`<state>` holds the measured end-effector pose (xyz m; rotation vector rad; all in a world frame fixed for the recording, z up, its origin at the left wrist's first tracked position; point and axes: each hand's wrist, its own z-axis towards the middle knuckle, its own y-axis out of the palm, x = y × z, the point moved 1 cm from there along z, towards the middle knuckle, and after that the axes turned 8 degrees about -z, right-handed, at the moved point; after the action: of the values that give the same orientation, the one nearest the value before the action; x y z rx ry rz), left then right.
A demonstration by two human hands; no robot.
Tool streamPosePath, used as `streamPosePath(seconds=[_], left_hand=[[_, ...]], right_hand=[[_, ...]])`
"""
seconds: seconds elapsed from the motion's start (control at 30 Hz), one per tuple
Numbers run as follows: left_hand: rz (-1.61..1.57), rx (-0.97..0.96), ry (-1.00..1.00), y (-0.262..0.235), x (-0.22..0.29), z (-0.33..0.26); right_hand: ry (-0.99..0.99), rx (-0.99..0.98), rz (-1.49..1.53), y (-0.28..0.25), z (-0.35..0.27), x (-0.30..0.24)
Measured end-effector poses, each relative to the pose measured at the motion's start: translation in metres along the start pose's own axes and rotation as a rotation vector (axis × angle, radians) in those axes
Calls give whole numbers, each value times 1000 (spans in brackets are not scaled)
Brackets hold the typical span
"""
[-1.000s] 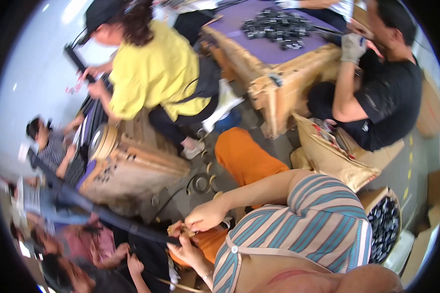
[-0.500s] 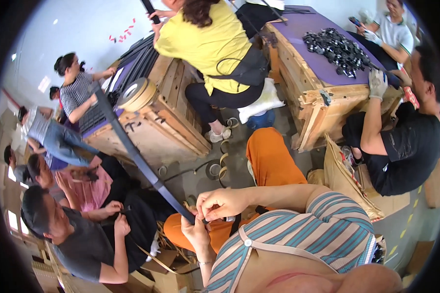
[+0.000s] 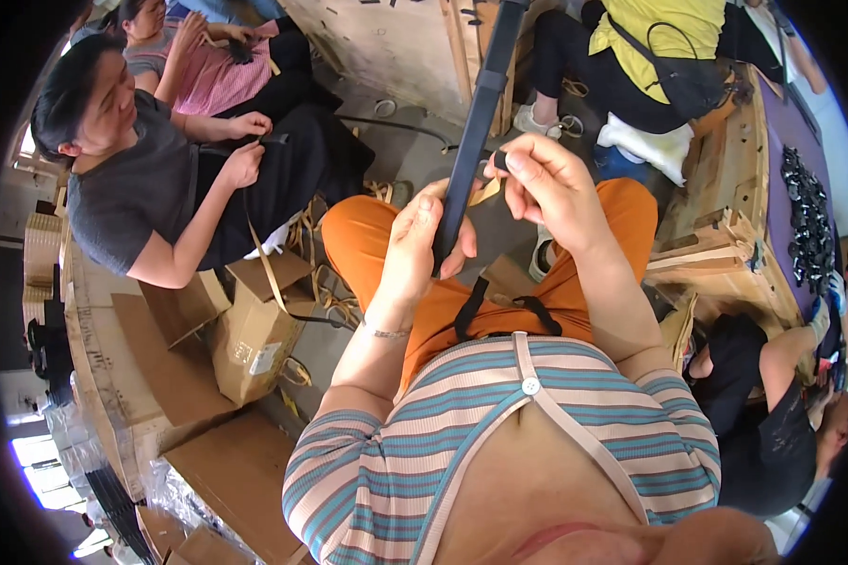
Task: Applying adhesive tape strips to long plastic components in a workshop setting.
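1 blk bar (image 3: 477, 118), long, tilted, far end leaning right; gripped by L hand (image 3: 415, 233). 1 R hand (image 3: 554, 188), just right of bar, thumb & fingers pinching small blk pc (image 3: 501, 161); tan strip (image 3: 486, 193) between bar & R hand. Left: 1 co-worker (image 3: 122, 174), dk gray top; 1 open cardbd box (image 3: 251, 347), nearer. Right: 1 wooden crate (image 3: 711, 252), purple top w/ pile of blk parts (image 3: 807, 226).
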<state>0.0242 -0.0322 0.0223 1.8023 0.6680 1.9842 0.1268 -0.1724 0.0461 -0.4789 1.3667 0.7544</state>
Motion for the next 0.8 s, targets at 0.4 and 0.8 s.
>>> streamPosePath(seconds=[0.4,0.8], left_hand=[[-49,43,-38,-3,4,5],[-166,16,-46,-8,1,7]], right_hand=[[-118,79,-246,12,4,14],[-42,202,-173,17,12,16]])
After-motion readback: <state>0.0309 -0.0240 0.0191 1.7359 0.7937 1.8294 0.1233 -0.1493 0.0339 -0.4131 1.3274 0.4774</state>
